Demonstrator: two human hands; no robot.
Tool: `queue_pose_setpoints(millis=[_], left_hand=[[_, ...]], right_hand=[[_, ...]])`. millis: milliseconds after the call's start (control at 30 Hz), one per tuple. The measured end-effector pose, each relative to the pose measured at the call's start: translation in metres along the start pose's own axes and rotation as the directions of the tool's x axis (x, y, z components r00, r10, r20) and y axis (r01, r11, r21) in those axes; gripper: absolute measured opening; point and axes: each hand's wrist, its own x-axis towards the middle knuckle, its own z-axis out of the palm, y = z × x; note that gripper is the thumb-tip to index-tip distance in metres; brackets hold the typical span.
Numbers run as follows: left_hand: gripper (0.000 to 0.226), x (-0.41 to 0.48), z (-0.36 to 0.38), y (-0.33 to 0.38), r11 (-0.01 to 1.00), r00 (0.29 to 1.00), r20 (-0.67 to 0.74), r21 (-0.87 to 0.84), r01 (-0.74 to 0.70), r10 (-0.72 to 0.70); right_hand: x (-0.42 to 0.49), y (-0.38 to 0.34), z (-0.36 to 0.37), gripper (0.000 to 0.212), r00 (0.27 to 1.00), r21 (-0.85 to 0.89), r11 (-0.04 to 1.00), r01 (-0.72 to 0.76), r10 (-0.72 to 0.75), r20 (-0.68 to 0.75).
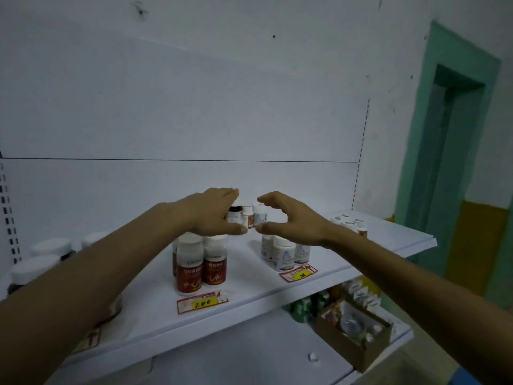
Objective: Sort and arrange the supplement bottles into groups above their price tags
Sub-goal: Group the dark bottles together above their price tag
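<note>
On the white shelf (249, 295) a few mixed small bottles (254, 215) stand at the back middle. My left hand (213, 212) is curled around a dark bottle with a white label (234, 213) there. My right hand (288, 218) hovers beside them, fingers spread in a C shape and holding nothing. Red-labelled bottles with white caps (201, 268) stand above a price tag marked 200 (202, 302). White bottles with blue labels (283, 254) stand above a second price tag (298, 273).
Large dark bottles with white caps (41, 259) sit at the shelf's left, partly behind my left forearm. More small bottles (351, 222) stand at the right end. A cardboard box (352, 332) of goods sits on the lower shelf. A green door frame (444, 162) stands at right.
</note>
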Motion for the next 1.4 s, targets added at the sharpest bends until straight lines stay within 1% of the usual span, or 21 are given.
queue_pose_setpoints(millis=[100, 200, 367, 500, 633, 767, 867, 967, 1033, 1167, 1267, 1300, 1333, 1367, 1400], left_hand=[[0.088, 0.014, -0.001, -0.033, 0.995, 0.995, 0.03, 0.005, 0.095, -0.095], [0.087, 0.025, 0.006, -0.062, 0.987, 0.985, 0.074, 0.03, 0.155, -0.157], [0.077, 0.033, 0.024, -0.102, 0.981, 0.975, 0.11, 0.007, 0.193, -0.192], [0.07, 0.032, 0.029, -0.126, 0.976, 0.968, 0.122, 0.013, 0.219, -0.219], [0.065, 0.03, 0.03, -0.14, 0.968, 0.959, 0.133, 0.031, 0.249, -0.251], [0.065, 0.027, 0.032, -0.146, 0.958, 0.949, 0.133, 0.054, 0.282, -0.287], [0.067, 0.028, 0.034, -0.147, 0.948, 0.938, 0.138, 0.069, 0.311, -0.318], [0.067, 0.032, 0.038, -0.145, 0.937, 0.923, 0.161, 0.074, 0.341, -0.349], [0.067, 0.037, 0.041, -0.144, 0.932, 0.918, 0.165, 0.079, 0.353, -0.361], [0.068, 0.049, 0.045, -0.142, 0.925, 0.91, 0.165, 0.074, 0.374, -0.381], [0.067, 0.056, 0.044, -0.136, 0.921, 0.908, 0.151, 0.063, 0.385, -0.39], [0.067, 0.057, 0.043, -0.135, 0.92, 0.91, 0.138, 0.063, 0.387, -0.392], [0.066, 0.059, 0.042, -0.133, 0.919, 0.91, 0.128, 0.065, 0.389, -0.395], [0.066, 0.06, 0.041, -0.132, 0.917, 0.909, 0.116, 0.068, 0.394, -0.399], [0.067, 0.06, 0.039, -0.13, 0.914, 0.909, 0.097, 0.07, 0.4, -0.406]], right_hand=[[0.042, 0.006, 0.005, 0.057, 0.994, -0.102, 0.994, 0.028, -0.017, 0.11], [0.085, 0.012, 0.018, 0.054, 0.982, -0.147, 0.988, 0.041, -0.014, 0.186], [0.143, 0.025, 0.044, 0.048, 0.976, -0.207, 0.976, 0.068, -0.022, 0.215], [0.19, 0.035, 0.067, 0.043, 0.97, -0.288, 0.952, 0.102, -0.032, 0.24], [0.234, 0.045, 0.096, 0.044, 0.965, -0.356, 0.922, 0.151, -0.059, 0.254], [0.265, 0.047, 0.129, 0.049, 0.942, -0.444, 0.865, 0.235, -0.089, 0.325], [0.28, 0.049, 0.149, 0.054, 0.905, -0.509, 0.785, 0.353, -0.149, 0.399], [0.289, 0.054, 0.164, 0.059, 0.848, -0.601, 0.633, 0.488, -0.18, 0.498], [0.293, 0.058, 0.173, 0.055, 0.816, -0.635, 0.533, 0.56, -0.219, 0.536], [0.301, 0.06, 0.181, 0.044, 0.781, -0.694, 0.358, 0.625, -0.288, 0.554], [0.304, 0.057, 0.182, 0.045, 0.742, -0.719, 0.222, 0.659, -0.348, 0.573], [0.304, 0.057, 0.181, 0.047, 0.731, -0.716, 0.21, 0.665, -0.378, 0.568], [0.305, 0.056, 0.179, 0.051, 0.726, -0.71, 0.227, 0.667, -0.409, 0.553], [0.305, 0.054, 0.176, 0.054, 0.734, -0.697, 0.279, 0.661, -0.432, 0.524], [0.304, 0.051, 0.169, 0.058, 0.758, -0.675, 0.364, 0.642, -0.435, 0.486]])
